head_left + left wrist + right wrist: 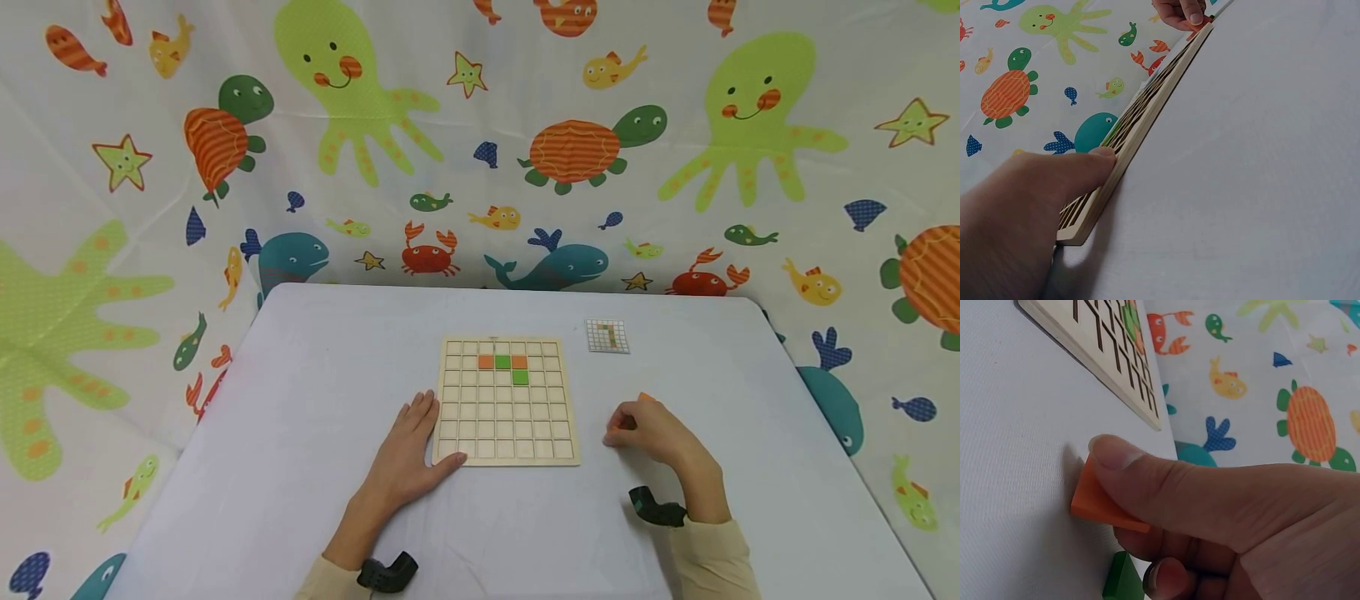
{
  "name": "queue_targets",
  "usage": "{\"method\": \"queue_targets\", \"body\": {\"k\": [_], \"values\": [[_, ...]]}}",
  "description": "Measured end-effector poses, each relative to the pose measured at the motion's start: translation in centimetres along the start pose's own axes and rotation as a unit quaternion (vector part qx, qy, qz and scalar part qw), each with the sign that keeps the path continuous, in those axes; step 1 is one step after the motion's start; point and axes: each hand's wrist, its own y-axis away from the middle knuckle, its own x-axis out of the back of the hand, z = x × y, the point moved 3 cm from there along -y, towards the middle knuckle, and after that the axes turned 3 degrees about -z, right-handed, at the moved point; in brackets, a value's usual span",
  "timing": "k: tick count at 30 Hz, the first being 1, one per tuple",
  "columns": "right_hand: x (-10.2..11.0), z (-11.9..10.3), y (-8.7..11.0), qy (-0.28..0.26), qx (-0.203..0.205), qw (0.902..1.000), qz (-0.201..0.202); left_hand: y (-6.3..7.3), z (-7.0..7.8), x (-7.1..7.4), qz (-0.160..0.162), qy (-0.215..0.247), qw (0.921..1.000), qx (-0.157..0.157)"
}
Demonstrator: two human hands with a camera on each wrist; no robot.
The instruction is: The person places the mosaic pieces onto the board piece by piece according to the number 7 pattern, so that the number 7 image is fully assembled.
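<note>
A sea-creature cloth is hanging beyond the table's far edge & spreading down both sides of the room. The table is wearing a white cover, looking mostly flat. The gridded wooden board is sitting mid-table. L hand is lying along the board's L edge, fingers straight, grasping nothing, thumb resting on the near rim — prob. worth doing, as the board could be slipping on cloth. R hand, right of the board, is pinching an orange tile btwn thumb & fingers. A small card is lying far right, just beyond that hand. On the board's far part, orange, green, orange are forming a row, w/ another green just nearer the R one. A green piece is showing by the R fingers — can't tell if held. Doing this well is prob. about gripping the tile's edges, lowering it level & releasing once it's sitting flat.
</note>
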Motion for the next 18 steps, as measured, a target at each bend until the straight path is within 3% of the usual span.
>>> {"method": "queue_targets", "body": {"k": [18], "values": [[0.36, -0.47, -0.57, 0.034, 0.032, 0.9986, 0.026, -0.07, -0.07, 0.02, 0.002, 0.001, 1.0000, -0.001]]}}
